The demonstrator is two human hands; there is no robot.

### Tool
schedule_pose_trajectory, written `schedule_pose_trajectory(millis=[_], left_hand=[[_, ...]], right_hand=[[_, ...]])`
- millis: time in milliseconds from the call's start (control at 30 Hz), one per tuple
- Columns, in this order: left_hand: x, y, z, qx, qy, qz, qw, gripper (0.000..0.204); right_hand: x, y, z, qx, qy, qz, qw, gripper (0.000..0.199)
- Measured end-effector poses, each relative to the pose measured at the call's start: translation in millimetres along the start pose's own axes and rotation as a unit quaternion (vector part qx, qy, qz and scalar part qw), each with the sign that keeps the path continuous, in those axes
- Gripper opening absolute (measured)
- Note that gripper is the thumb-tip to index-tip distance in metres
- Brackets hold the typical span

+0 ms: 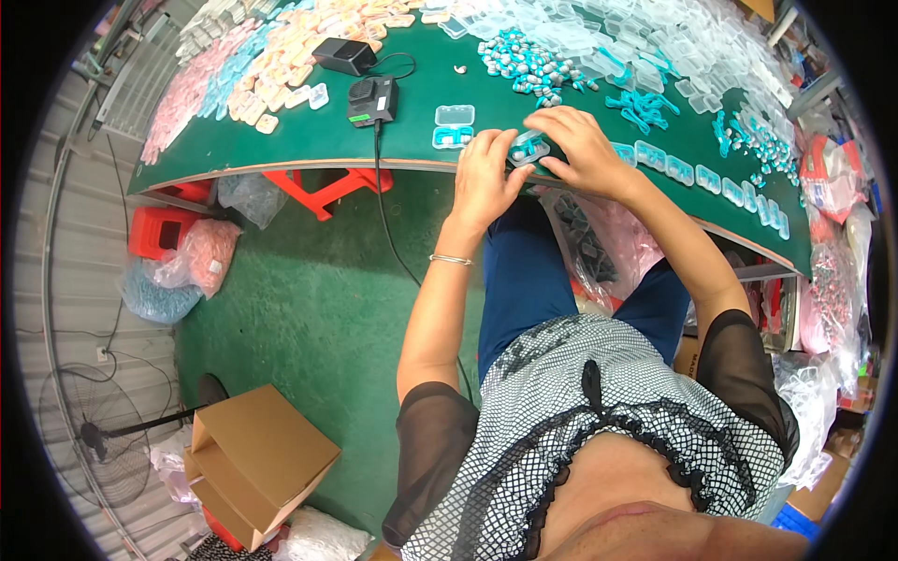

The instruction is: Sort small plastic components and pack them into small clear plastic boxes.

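Both hands, left hand (486, 178) and right hand (580, 150), are closed on small clear case (528, 148) at twelve o'clock on desk (309, 140); judged light, rigid, slippery; edges best gripped.

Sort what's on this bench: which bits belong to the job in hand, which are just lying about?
In hand:
small clear plastic case with teal pieces, held by left hand and right hand
teal-and-silver parts pile

Lying about:
black power adapter
brown cardboard box

Two hands (486, 178), two black chargers (372, 100), one cardboard box (257, 463), one fan (98, 435).
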State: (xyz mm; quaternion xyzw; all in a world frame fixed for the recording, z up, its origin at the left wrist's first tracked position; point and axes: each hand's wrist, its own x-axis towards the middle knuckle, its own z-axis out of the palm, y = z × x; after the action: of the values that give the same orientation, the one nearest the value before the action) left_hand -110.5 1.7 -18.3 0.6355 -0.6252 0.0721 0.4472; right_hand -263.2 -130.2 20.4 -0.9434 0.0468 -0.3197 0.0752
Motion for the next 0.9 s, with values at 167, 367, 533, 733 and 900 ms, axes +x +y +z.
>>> schedule_pose_trajectory(millis=[167,367,533,733,900], left_hand=[[-0.9,-2.8,0.7,-0.021,0.011,-0.003,1.000,0.035],[-3.0,-1.6,-1.2,-0.100,-0.003,-0.049,0.994,0.024],[0.2,2.9,-1.9,-0.006,-0.007,-0.006,1.000,0.031],[0.4,-15.5,-35.7,0.117,0.079,-0.054,0.989,0.054],[-4.2,-35.0,-54.1,0.151,0.039,-0.081,0.984,0.054]], right_hand=[[4.4,13.3,9.4,0.098,-0.066,-0.004,0.993,0.038],[5.0,10.4,10.1,0.115,-0.062,-0.019,0.991,0.025],[7.0,8.6,-4.1,0.020,-0.058,-0.056,0.997,0.027],[6.3,16.8,-17.8,-0.063,-0.046,-0.069,0.995,0.035],[9.6,22.2,-12.0,-0.063,-0.071,-0.091,0.991,0.036]])
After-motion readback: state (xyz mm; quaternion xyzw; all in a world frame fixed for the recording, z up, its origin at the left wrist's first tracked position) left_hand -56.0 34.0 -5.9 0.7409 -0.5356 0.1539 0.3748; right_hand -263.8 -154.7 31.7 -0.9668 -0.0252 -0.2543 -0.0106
